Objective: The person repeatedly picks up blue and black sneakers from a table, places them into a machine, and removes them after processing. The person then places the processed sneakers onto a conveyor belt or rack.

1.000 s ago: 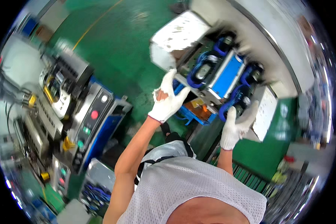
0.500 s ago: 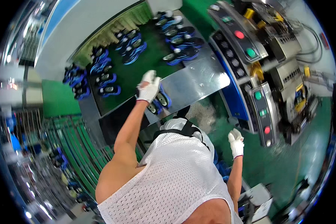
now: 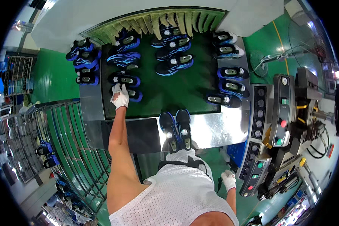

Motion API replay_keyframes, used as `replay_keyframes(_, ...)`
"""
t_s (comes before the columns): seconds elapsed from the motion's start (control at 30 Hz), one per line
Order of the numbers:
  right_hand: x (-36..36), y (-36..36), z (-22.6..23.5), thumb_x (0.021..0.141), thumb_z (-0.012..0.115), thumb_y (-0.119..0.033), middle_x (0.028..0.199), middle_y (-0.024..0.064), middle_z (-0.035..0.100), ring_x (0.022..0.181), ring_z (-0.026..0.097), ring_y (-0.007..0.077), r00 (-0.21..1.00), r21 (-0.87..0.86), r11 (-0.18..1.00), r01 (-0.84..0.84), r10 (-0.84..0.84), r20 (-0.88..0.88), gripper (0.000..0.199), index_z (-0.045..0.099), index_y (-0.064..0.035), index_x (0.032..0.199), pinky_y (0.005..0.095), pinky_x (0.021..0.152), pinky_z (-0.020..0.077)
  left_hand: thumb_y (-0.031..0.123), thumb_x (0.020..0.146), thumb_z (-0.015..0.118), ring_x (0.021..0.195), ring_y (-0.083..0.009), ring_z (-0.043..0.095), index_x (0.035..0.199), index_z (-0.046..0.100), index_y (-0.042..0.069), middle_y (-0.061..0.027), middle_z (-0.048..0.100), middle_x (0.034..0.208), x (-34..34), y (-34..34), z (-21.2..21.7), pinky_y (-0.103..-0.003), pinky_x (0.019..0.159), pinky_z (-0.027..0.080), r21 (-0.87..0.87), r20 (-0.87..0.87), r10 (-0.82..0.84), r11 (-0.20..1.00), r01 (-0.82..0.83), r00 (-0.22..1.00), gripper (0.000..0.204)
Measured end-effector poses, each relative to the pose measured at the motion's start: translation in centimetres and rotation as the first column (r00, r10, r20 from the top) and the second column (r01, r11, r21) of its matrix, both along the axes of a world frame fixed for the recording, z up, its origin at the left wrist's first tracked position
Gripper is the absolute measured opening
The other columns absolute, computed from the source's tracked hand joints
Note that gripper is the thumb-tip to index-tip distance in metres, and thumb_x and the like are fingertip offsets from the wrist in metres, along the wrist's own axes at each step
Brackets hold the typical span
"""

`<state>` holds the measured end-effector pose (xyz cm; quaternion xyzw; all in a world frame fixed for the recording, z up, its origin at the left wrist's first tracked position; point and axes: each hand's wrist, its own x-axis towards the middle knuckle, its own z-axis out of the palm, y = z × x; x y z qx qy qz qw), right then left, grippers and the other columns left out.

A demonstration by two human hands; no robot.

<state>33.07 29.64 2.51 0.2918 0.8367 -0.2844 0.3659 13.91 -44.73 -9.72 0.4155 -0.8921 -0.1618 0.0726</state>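
White knit cloth gloves on both hands [image 3: 120, 98]; glossy blue-black synthetic shoes [image 3: 125, 80]; matt dark belt [image 3: 165, 96]; shiny brushed-metal counter [image 3: 218, 130]; white mesh shirt [image 3: 173, 196].

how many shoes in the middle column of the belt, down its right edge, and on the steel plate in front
middle column shoes: 3
right edge shoes: 5
steel plate shoes: 2
total: 10
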Motion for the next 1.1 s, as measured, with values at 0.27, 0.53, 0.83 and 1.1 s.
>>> replay_keyframes(0.27, -15.3, -13.0, 5.7, 0.092, 0.070, -0.017, 0.123, 0.0221, 0.071, 0.117, 0.070, 0.0279, 0.919, -0.110, 0.950, -0.294, 0.249, -0.307, 0.048, 0.056, 0.0046, 0.133, 0.0367, 0.100, 0.0535, 0.029, 0.094, 0.070, 0.095, -0.0342, 0.065, 0.098, 0.070, 0.004, -0.0157, 0.066, 0.102, -1.6, 4.8, 11.1, -0.044, 0.083, 0.052, 0.093, -0.247, -0.227, 0.962, 0.256, 0.942, 0.025)
replay_keyframes(0.53, -20.2, -23.6, 9.6, 0.082, 0.073, -0.036, 0.145, 0.0265, 0.051, 0.138, 0.048, 0.0397, 0.683, -0.138, 0.850, -0.508, 0.300, -0.665, 0.079, 0.046, 0.0000, 0.147, 0.0430, 0.112, 0.0418, 0.019, 0.083, 0.083, 0.082, -0.0280, 0.069, 0.094, 0.071, 0.006, -0.0111, 0.068, 0.096, -5.4, 32.0, 22.2, -0.036, 0.071, 0.056, 0.039, -0.509, -0.800, 0.349, 0.936, 0.319, 0.021)
replay_keyframes(0.83, -10.7, -1.1, 12.2, 0.080, 0.078, -0.021, 0.119, 0.0146, 0.069, 0.110, 0.067, 0.0238, 0.459, -0.273, 0.946, 0.176, -0.324, -0.827, 0.056, 0.058, -0.0033, 0.129, 0.0323, 0.091, 0.0532, 0.014, 0.082, 0.082, 0.105, -0.0320, 0.068, 0.115, 0.068, 0.003, -0.0167, 0.069, 0.114, -4.3, 61.9, 32.3, -0.037, 0.088, 0.056, -0.057, -0.607, -0.649, -0.540, 0.840, -0.458, 0.037)
replay_keyframes(1.1, 8.6, 10.5, 12.2, 0.082, 0.080, -0.014, 0.117, 0.0063, 0.068, 0.096, 0.067, 0.0153, -0.118, -0.965, 0.092, 0.244, -0.985, -0.124, 0.065, 0.054, -0.0007, 0.140, 0.0289, 0.080, 0.0560, 0.000, 0.094, 0.063, 0.122, -0.0264, 0.061, 0.146, 0.044, 0.000, -0.0167, 0.055, 0.138, 1.6, 83.8, 34.7, -0.038, 0.103, 0.052, 0.242, -0.831, -0.517, -0.669, 0.702, -0.206, 0.055)
